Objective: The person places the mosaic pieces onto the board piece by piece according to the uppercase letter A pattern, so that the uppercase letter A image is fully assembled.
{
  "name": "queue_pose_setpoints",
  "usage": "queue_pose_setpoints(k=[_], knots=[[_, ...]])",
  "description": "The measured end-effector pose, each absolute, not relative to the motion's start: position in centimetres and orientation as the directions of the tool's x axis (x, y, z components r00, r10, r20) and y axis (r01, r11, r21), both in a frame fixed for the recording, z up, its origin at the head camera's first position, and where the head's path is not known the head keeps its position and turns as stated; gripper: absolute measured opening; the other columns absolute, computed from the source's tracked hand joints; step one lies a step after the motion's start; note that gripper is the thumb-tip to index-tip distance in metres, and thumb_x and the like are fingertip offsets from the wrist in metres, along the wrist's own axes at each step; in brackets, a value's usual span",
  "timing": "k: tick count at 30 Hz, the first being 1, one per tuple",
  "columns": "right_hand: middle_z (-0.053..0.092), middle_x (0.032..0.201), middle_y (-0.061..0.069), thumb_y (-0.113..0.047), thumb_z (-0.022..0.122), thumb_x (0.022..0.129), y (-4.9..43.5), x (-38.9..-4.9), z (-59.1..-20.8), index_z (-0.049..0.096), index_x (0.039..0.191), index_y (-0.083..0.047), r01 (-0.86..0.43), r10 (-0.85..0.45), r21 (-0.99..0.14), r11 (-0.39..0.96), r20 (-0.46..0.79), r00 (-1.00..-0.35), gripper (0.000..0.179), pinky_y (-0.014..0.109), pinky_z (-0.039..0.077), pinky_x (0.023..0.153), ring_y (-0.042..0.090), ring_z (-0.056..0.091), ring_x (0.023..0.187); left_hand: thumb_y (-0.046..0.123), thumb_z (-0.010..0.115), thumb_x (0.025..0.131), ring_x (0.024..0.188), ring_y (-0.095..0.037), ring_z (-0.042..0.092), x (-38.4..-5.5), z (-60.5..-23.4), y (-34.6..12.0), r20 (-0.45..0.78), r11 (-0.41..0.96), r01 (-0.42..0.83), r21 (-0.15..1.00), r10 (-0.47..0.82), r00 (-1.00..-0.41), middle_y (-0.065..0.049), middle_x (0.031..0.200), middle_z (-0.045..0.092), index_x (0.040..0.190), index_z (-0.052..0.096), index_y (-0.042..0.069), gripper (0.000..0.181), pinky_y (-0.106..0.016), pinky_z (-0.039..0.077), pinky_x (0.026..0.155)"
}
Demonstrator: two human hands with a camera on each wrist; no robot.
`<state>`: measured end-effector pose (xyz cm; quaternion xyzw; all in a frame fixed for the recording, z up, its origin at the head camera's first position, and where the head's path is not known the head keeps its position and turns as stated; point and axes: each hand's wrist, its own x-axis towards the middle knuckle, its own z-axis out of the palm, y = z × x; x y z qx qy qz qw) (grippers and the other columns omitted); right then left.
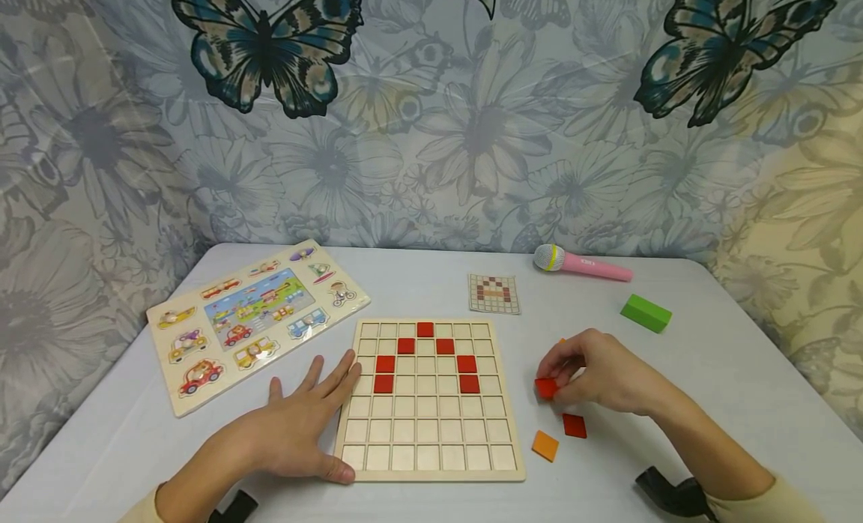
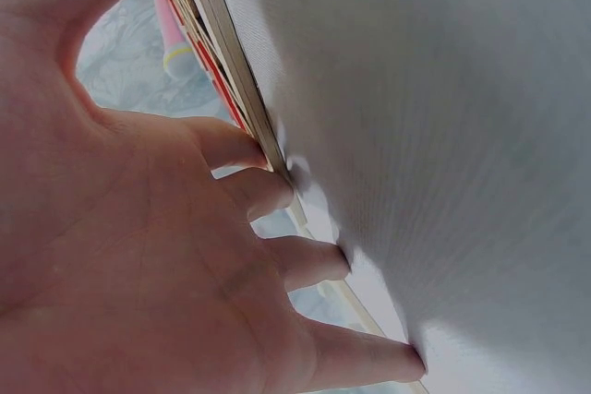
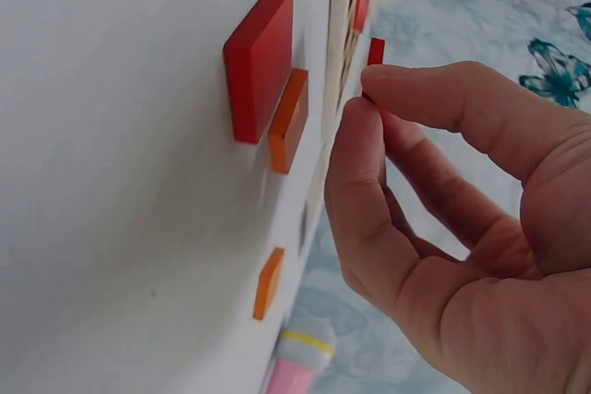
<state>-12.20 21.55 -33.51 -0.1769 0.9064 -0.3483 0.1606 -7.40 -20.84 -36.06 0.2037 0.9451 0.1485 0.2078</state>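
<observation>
A wooden grid board lies mid-table, with several red square tiles set in its upper cells in a peaked shape. My left hand is spread along the board's left edge, fingers straight, fingertips and thumb touching it. To the right of the board, my right hand pinches a red tile between thumb and fingertips, raised off the table in the right wrist view. Below that hand lie another red tile and an orange tile. A second orange tile is mostly hidden behind the hand in the head view.
Left of the board lies a vehicle picture puzzle. Behind the board is a small pattern card. A pink toy microphone and a green block sit at the back right. A patterned cloth backdrop rises behind the table.
</observation>
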Motion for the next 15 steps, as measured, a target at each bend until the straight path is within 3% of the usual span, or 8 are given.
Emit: queue_pose_setpoints(k=[15], knots=[[0.071,0.083,0.0,-0.002,0.086,0.071,19.9,-12.2,-33.8,0.079,0.095,-0.013,-0.199,-0.439,-0.714,0.671,-0.166,-0.883,0.027,0.025,0.054,0.069,0.017,0.063,0.078,0.073,0.082,0.069,0.158,-0.053,0.002,-7.4,-36.0,-21.0,-0.33,0.865,0.33,0.378,0.46,-0.825,-0.003,0.178,-0.002,0.168,0.016,0.013,0.134,-0.096,0.003,0.096]])
